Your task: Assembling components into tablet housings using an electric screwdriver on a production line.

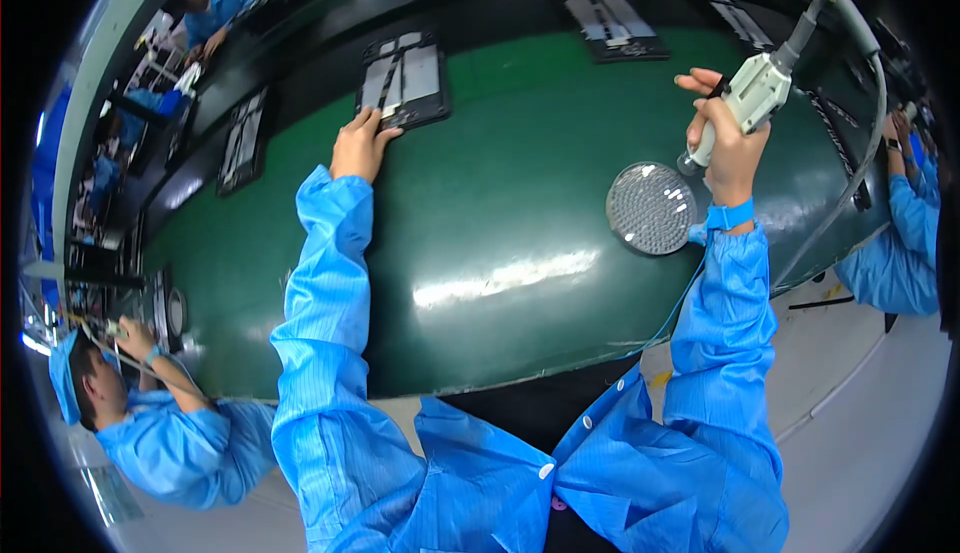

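Note:
My left hand [360, 147] reaches forward and grips the near edge of an opened tablet [425, 81], whose pale battery panels and dark strips show inside a black frame. In my right hand [735, 143] is a cream-coloured electric screwdriver [758, 95], its tip end pointing down and left and its cable running up at the far right. The index finger sticks out from the grip. A blue wrist strap [730, 215] circles that wrist, with a thin cord. Just left of the wrist lies a round dish [650, 209] with many small pits; whether they hold screws I cannot tell.
More opened tablets lie on a black strip at the far side, one at back right [612, 23] and one at left [242, 141]. The green tabletop [500, 203] curves toward me. Co-workers in blue sit at left [190, 443] and right [900, 243]. A grey cable [866, 153] hangs at right.

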A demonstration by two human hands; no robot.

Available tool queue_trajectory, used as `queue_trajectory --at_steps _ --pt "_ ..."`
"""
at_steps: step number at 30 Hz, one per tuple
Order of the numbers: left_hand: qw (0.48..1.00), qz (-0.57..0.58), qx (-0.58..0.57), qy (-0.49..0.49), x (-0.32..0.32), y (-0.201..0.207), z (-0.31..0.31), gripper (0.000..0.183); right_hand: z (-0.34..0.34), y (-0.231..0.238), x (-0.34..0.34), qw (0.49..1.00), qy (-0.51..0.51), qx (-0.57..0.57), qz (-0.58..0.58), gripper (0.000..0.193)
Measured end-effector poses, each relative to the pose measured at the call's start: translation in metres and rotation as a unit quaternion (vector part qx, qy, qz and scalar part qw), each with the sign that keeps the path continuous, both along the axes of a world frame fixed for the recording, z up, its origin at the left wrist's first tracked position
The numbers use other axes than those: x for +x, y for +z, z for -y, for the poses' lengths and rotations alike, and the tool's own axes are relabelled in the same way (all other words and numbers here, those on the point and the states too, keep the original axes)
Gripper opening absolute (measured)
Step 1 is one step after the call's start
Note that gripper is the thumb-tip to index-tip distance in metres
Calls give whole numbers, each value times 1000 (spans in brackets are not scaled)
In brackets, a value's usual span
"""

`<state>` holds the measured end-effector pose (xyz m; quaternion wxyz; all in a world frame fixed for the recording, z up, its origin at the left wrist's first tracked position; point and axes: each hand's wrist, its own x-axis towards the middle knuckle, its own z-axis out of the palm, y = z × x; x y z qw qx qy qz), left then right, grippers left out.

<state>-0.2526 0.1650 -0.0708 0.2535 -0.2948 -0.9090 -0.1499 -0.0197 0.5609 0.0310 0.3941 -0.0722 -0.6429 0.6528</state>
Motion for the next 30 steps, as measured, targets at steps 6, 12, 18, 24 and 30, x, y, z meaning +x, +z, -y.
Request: queue_trajectory --at_steps 6,12,18,24,30 --pt "992 23 -104 67 -54 7 -7 56 5 -9 1 999 36 -17 11 30" --pt "970 100 217 -33 -41 34 -208 45 7 -6 -8 997 65 -33 20 26" --pt "950 264 33 164 -94 7 -373 108 12 -14 -10 995 63 -82 2 18" --pt "916 383 -66 101 -125 -14 -389 73 9 -23 -5 998 59 -33 17 15" --pt "901 389 97 169 -177 -33 -372 89 23 -16 -8 995 98 4 -18 22"
